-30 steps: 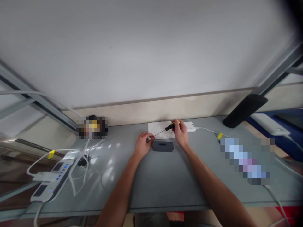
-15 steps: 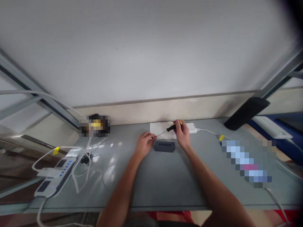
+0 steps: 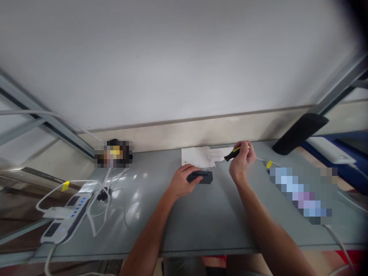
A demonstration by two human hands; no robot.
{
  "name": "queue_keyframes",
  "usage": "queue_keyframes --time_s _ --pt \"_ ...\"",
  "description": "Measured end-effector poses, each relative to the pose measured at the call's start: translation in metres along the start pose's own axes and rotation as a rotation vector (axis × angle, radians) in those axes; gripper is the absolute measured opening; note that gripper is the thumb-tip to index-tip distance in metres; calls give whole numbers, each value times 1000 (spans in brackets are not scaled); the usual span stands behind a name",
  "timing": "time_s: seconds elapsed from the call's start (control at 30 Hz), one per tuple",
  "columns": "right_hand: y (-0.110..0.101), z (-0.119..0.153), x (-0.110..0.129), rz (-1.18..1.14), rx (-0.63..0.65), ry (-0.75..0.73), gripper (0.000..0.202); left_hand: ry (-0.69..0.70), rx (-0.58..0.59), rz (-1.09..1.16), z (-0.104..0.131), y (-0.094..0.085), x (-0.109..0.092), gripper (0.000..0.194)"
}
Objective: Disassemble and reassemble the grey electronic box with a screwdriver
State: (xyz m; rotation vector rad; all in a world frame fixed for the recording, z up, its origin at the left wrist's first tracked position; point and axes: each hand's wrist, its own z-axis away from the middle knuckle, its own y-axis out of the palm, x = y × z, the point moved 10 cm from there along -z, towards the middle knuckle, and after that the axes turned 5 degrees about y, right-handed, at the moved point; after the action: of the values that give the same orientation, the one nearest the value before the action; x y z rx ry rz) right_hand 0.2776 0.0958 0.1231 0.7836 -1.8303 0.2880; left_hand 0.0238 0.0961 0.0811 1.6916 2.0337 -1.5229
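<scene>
Dark grey vented box (image 3: 207, 178) under a screwdriver (image 3: 231, 154)

Just below the centre of the frame, the box rests on a grey tabletop (image 3: 198, 222), its row of slots facing the lower edge of the frame. The left hand (image 3: 184, 181) is curled around the box's left end, thumb across the front and fingers behind. The right hand (image 3: 243, 158), right of centre, is closed in a fist around the screwdriver's black-and-yellow handle. Its thin shaft slants down to the left, the tip at the box's upper edge; whether it sits in a screw is too small to tell. Behind the box lies a white sheet (image 3: 194, 156). A white power strip (image 3: 64, 224) with blue marks occupies the lower left, and a black, rounded object (image 3: 300, 134) leans at the right.
</scene>
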Motion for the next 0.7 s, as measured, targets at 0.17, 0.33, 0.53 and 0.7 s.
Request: queue_keyframes --time_s 0.17,0.33,0.53,0.7 --pt "-4 -1 12 66 -11 -50 37 31 -21 -55 0 5 2 23" --pt "0 0 13 80 32 -76 34 38 -35 -68 1 5 3 24" --pt "2 1 7 103 49 -62 35 40 -19 -53 1 8 3 23" --pt "15 3 20 68 219 -103 34 25 0 -33 1 12 2 23"
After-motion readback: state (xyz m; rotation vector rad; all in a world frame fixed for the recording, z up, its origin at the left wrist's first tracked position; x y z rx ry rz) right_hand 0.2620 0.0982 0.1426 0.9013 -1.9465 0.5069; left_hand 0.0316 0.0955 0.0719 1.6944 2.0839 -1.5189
